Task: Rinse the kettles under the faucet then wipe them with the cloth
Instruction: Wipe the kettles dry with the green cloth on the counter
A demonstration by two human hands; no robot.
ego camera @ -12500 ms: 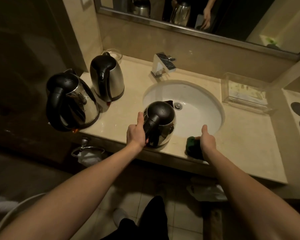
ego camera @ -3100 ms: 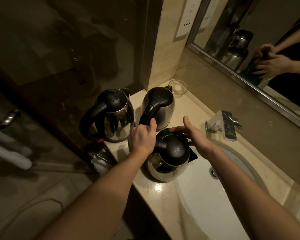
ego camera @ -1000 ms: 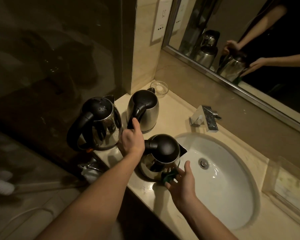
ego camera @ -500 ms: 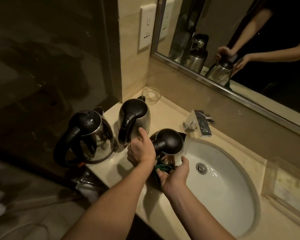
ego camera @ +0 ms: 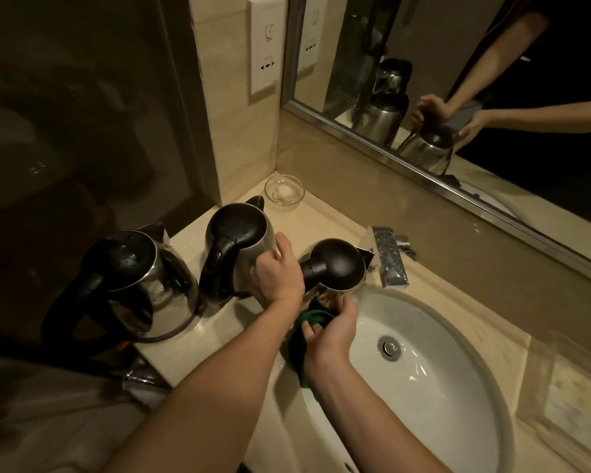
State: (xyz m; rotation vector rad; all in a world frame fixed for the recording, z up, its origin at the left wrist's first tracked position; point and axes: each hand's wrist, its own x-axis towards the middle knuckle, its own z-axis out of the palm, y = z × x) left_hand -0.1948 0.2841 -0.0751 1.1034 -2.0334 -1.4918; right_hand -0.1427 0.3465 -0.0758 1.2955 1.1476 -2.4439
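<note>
Three steel kettles with black lids are at the counter. My left hand (ego camera: 276, 273) grips the black handle of the small kettle (ego camera: 336, 268), holding it lifted and tilted just left of the faucet (ego camera: 388, 256). My right hand (ego camera: 331, 327) presses a dark green cloth (ego camera: 304, 331) up against the kettle's underside. A second kettle (ego camera: 238, 249) stands upright behind my left hand. The largest kettle (ego camera: 133, 281) stands at the counter's left end.
The white sink basin (ego camera: 434, 363) with its drain lies to the right. A small glass dish (ego camera: 284, 192) sits in the back corner. A clear tray (ego camera: 567, 390) rests on the counter at far right. The mirror (ego camera: 458, 80) runs above the backsplash.
The small kettle has been raised off the counter edge and carried back toward the faucet. My right hand with the cloth has slid from the kettle's side to under its base.
</note>
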